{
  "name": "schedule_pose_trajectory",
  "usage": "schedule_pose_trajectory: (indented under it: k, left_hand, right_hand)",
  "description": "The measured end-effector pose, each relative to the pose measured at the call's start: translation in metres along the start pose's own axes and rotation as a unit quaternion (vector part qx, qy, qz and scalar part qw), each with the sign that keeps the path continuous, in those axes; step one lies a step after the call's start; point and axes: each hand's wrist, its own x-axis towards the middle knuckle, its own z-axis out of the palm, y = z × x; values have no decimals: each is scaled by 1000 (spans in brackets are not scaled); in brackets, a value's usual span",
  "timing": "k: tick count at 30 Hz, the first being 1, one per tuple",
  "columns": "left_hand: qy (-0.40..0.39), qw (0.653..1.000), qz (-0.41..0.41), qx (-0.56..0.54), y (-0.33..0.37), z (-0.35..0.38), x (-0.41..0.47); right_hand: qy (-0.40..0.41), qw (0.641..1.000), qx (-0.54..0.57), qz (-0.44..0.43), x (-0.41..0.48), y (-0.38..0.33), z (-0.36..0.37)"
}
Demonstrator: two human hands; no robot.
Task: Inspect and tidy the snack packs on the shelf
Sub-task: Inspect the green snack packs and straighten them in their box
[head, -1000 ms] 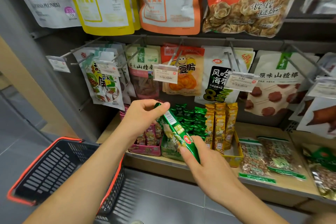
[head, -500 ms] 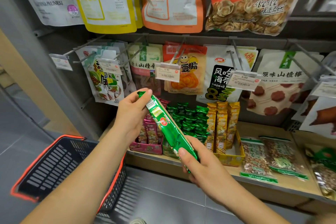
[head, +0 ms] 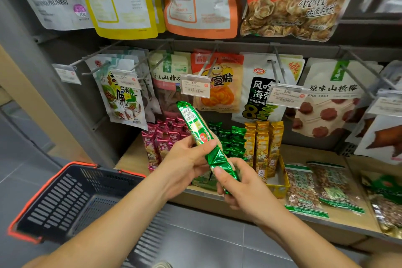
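A long green snack pack point(head: 196, 128) is held up in front of the shelf, tilted with its top end to the upper left. My left hand point(head: 185, 159) pinches its middle between thumb and fingers. My right hand point(head: 241, 183) grips its crumpled lower end. Behind the pack, rows of magenta packs point(head: 161, 137), green packs point(head: 230, 139) and yellow packs point(head: 263, 141) stand upright in display boxes on the wooden shelf point(head: 304, 154).
A black shopping basket with red rim point(head: 71, 200) hangs from my left arm at lower left. Flat peanut bags point(head: 304, 187) lie on the shelf to the right. Bagged snacks hang on pegs above, with price tags point(head: 195, 86) sticking out toward me.
My left hand slid down from the pack's top end to its middle. The pack's top end now stands free and higher. My right hand kept its hold on the lower end.
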Motion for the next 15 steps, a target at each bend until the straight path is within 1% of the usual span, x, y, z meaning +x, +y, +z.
schedule_pose_trajectory:
  k: [2,3,4,5,6,7,8,9,10,11,15]
  left_hand:
    - [16,1000,3,25,-2,2,-1]
    - [27,997,17,63,-2,1,-1]
    - [36,991,39,125,-1,0,-1]
    - [36,976,66,204,1,-3,-1]
    - [28,949,93,299,3,-7,-2]
    - [13,906,113,408,3,-10,-3]
    - [-3,848,126,515,2,-13,-5]
    - [-14,794,134,593,0,-14,-6]
    - [-21,761,144,632,-3,-13,-7]
    - [-28,752,154,641,-7,-12,-8]
    - [-46,747,207,630,-14,-8,-8]
  right_hand:
    - [-4,999,-29,23,1,0,-4]
    - [-18,997,-65,35,2,-1,-6]
    - [-36,992,-111,47,3,-4,-10]
    - [-50,986,-151,54,4,-7,-15]
    - [-51,982,-173,56,5,-10,-21]
    - [-36,984,-162,57,6,-14,-26]
    - [-11,991,-123,57,7,-18,-31]
    - [14,996,-73,52,8,-20,-35]
    - [40,998,-31,43,10,-21,-38]
    - [69,997,3,30,11,-20,-40]
    - [178,981,71,-23,17,-13,-45]
